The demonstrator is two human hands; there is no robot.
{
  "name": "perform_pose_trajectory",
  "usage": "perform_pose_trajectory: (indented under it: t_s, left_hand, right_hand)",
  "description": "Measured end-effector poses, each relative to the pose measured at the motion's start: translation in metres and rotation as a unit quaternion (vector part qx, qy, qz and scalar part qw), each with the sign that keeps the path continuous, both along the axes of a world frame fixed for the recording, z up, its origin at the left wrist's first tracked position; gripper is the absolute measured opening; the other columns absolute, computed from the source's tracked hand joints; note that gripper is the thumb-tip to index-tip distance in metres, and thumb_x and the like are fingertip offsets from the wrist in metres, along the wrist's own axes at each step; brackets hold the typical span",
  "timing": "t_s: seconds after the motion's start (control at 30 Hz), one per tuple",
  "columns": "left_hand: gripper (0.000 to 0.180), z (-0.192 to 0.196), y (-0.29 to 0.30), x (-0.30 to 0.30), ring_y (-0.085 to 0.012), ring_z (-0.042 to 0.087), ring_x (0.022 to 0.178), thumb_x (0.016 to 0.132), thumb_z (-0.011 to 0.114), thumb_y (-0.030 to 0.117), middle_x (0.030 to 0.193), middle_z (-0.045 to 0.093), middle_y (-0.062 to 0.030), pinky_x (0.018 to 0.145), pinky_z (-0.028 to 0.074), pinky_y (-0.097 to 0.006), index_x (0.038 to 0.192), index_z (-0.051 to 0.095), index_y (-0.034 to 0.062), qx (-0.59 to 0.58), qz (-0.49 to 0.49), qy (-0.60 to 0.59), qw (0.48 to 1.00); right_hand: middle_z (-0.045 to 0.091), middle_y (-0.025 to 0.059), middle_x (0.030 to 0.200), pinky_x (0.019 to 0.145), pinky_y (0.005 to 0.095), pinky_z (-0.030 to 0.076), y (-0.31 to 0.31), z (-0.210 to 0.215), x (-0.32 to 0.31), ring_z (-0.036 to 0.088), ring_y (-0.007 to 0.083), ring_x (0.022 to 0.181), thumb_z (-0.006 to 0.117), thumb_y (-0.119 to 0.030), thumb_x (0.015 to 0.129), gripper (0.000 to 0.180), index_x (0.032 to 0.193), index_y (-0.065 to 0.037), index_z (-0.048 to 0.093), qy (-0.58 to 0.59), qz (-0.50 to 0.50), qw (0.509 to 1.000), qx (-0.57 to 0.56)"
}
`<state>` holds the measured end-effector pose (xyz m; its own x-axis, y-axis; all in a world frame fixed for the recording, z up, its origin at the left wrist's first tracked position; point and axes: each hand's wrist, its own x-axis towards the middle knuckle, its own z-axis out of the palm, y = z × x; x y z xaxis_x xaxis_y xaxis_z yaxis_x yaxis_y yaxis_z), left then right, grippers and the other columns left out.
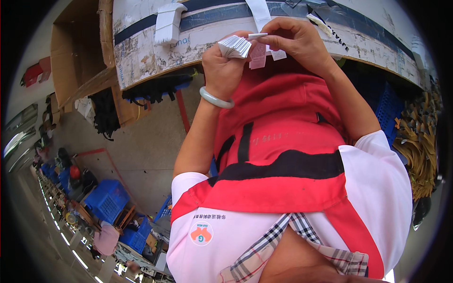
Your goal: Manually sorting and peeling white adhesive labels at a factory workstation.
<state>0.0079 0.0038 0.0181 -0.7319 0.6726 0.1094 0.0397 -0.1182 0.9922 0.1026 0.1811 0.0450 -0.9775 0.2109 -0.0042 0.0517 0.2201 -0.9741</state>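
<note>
1. The left hand [222, 66] is raised in front of the chest, wrist bent, a pale green bangle [216, 99] worn on it; its grip is closed around one fanned stack of white paper tags [235, 46].
2. The right hand [295, 40] is held just beside it, fingers curled; a single white tag [257, 35] is pinched between thumb and fingertip at the stack's top edge.
3. The exact tag count in the stack cannot be made out.
4. Behind both hands, a worn tabletop [188, 40] is seen, with two white strips laid on it, the right one partly hidden by the hands.
</note>
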Motion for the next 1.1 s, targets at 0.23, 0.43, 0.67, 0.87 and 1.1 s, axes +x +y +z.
perform_pose_trajectory:
  t_s: [0.23, 0.43, 0.67, 0.87, 1.1]
  left_hand:
    - [0.015, -0.012, -0.006, 0.001, -0.0061, 0.059, 0.069, 0.087, 0.061, -0.004, 0.082, 0.066, -0.0022, 0.06, 0.048, -0.02, 0.1, 0.069, -0.0016, 0.034, -0.008, -0.082, 0.996]
    - [0.014, -0.016, -0.005, 0.005, -0.0044, 0.055, 0.062, 0.086, 0.068, 0.001, 0.076, 0.065, -0.0003, 0.052, 0.042, -0.018, 0.1, 0.069, 0.0002, 0.037, -0.004, -0.112, 0.993]
    - [0.016, -0.02, -0.005, 0.006, -0.0032, 0.053, 0.056, 0.085, 0.072, 0.003, 0.072, 0.063, 0.0004, 0.046, 0.036, -0.017, 0.1, 0.069, 0.0001, 0.022, 0.0, -0.134, 0.991]
    - [0.017, -0.012, -0.014, -0.003, -0.0061, 0.056, 0.059, 0.091, 0.068, 0.018, 0.078, 0.065, -0.0012, 0.05, 0.042, -0.02, 0.096, 0.069, 0.0022, -0.028, -0.088, -0.314, 0.945]
    - [0.033, -0.017, -0.007, 0.003, -0.0166, 0.066, 0.071, 0.096, 0.059, 0.031, 0.086, 0.067, -0.0102, 0.059, 0.054, -0.024, 0.104, 0.061, -0.0012, 0.029, -0.209, -0.438, 0.874]
  right_hand:
    - [0.065, 0.003, 0.086, 0.069, 0.0236, 0.052, -0.006, -0.006, 0.0, 0.06, 0.0097, 0.075, 0.068, -0.016, 0.09, 0.017, 0.096, 0.0, 0.067, 0.057, 0.0, 0.997, 0.05]
    - [0.064, 0.0016, 0.092, 0.075, 0.0234, 0.049, -0.007, -0.007, 0.002, 0.058, 0.0074, 0.082, 0.067, -0.014, 0.091, 0.015, 0.099, -0.001, 0.067, 0.034, 0.017, 0.997, 0.074]
    - [0.065, 0.0013, 0.088, 0.074, 0.0227, 0.049, -0.008, -0.009, 0.004, 0.058, 0.0069, 0.081, 0.067, -0.013, 0.09, 0.014, 0.098, -0.001, 0.067, 0.018, 0.015, 0.997, 0.069]
    - [0.062, 0.0028, 0.075, 0.063, 0.022, 0.046, -0.005, 0.007, 0.005, 0.057, 0.0081, 0.07, 0.068, -0.016, 0.089, 0.016, 0.09, 0.0, 0.068, -0.072, 0.081, 0.986, -0.123]
    - [0.064, 0.0042, 0.072, 0.052, 0.0208, 0.045, -0.028, -0.008, 0.006, 0.057, 0.0085, 0.057, 0.066, -0.014, 0.092, 0.015, 0.096, 0.0, 0.067, -0.023, 0.006, 0.994, -0.108]
